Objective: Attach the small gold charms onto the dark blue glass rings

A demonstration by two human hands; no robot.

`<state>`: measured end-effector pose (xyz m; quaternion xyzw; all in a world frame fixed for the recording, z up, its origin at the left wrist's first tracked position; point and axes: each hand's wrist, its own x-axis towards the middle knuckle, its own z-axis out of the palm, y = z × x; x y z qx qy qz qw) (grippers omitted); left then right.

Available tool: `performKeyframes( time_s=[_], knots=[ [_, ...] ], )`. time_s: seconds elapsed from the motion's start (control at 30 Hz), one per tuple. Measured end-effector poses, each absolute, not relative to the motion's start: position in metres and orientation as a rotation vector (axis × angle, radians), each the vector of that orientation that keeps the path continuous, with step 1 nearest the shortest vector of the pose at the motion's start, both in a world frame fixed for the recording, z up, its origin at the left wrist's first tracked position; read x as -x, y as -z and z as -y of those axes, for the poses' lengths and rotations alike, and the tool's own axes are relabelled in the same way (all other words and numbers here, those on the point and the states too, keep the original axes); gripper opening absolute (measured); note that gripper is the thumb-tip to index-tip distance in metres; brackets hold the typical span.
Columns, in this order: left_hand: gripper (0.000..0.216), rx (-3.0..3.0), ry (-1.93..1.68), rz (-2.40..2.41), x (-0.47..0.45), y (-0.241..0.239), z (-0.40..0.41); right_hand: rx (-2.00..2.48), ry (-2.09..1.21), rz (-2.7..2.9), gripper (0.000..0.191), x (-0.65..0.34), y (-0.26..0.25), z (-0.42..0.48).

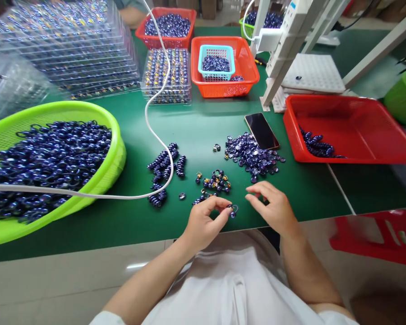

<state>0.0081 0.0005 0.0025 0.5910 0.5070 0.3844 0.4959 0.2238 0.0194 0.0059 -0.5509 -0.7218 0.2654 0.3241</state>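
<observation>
You had dark blue ring (232, 211), green mat (203, 122), lime basket (54, 106), red tray (352, 122), white cable (128, 197), black phone (261, 131), turquoise crate (216, 76).

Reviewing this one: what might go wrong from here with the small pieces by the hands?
1. The left hand pinches a blue ring close to the table front edge; a slip might drop it off the table.
2. The white cable loops around the stacked blue pieces; a tug may scatter them.
3. The phone lies against the loose pile, so reaching there may knock it.
</observation>
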Motion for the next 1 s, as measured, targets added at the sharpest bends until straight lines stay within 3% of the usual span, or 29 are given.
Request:
performKeyframes(
  time_s=[0.23, 0.37, 0.53, 0.7, 1.0],
  knots=[
    [0.011, -1.317, -0.959, -1.222, -0.006, 0.000, -0.002, 1.692, -0.176, 2.110, 0.012, -0.234, 0.013, -0.045],
    [0.012, -1.264, -0.975, -1.214, -0.003, 0.001, -0.002, 1.720, -0.264, 2.121, 0.002, -0.233, 0.012, -0.041],
    [0.014, -1.129, -1.005, -1.164, -0.003, 0.001, -0.003, 1.583, -0.640, 1.939, 0.003, -0.228, 0.001, -0.023],
    [0.016, -0.893, -1.046, -0.985, -0.012, -0.006, -0.003, 1.241, -0.923, 1.676, 0.016, -0.202, -0.004, -0.004],
    [0.015, -0.717, -1.073, -0.896, -0.011, -0.016, 0.002, 1.255, -0.428, 1.731, 0.016, -0.172, 0.002, 0.002]
  ],
)
